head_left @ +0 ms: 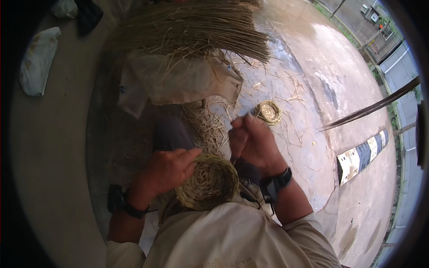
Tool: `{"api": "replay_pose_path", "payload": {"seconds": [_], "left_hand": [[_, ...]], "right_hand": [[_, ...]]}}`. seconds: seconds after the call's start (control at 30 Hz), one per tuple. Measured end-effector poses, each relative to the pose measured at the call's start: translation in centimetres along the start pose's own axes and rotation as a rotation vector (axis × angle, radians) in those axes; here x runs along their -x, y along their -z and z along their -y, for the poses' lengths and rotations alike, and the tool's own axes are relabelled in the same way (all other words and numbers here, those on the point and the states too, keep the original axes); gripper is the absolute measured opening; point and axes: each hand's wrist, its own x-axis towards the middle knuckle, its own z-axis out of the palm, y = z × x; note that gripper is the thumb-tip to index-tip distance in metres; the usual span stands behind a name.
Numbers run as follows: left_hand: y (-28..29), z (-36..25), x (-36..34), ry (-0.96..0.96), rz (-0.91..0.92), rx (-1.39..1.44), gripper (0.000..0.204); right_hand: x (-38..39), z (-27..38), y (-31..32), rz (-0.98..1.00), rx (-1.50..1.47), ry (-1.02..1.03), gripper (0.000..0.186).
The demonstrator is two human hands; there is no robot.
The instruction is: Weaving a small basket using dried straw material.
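Note:
A small round basket woven of straw (209,183) rests in my lap, its hollow facing up. My left hand (172,169) is closed on its left rim, thumb and fingers pinching the edge. Above the basket's right side my right hand (255,142) is raised, apart from the rim, with its fingers curled together. It is a little blurred, and whatever it may hold is too thin or hidden to make out. Just beyond the right hand, a second small round straw basket (268,112) sits on the ground.
Ahead lies a large bundle of dry straw stalks (196,31) over a pale sack (183,80). Loose straw (210,125) litters the ground below it. To the right is a black-and-white striped kerb block (363,156); a white plastic bag (40,60) lies at far left.

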Motion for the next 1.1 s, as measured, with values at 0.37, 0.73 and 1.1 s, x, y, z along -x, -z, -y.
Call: {"api": "replay_pose_path", "payload": {"seconds": [0.37, 0.73, 1.1], "left_hand": [[-1.1, -0.2, 2.3, 0.182, 0.003, 0.061, 0.026], [-2.3, -1.2, 2.9, 0.163, -0.142, 0.183, 0.030], [-5.0, 1.2, 4.7, 0.216, -0.149, 0.350, 0.041]], "right_hand": [[3.1, -0.6, 1.2, -0.181, 0.380, -0.242, 0.034], [-1.0, 0.3, 1.1, -0.139, -0.095, 0.131, 0.027], [2.8, -8.0, -7.7, 0.901, 0.927, 0.337, 0.018]]}}
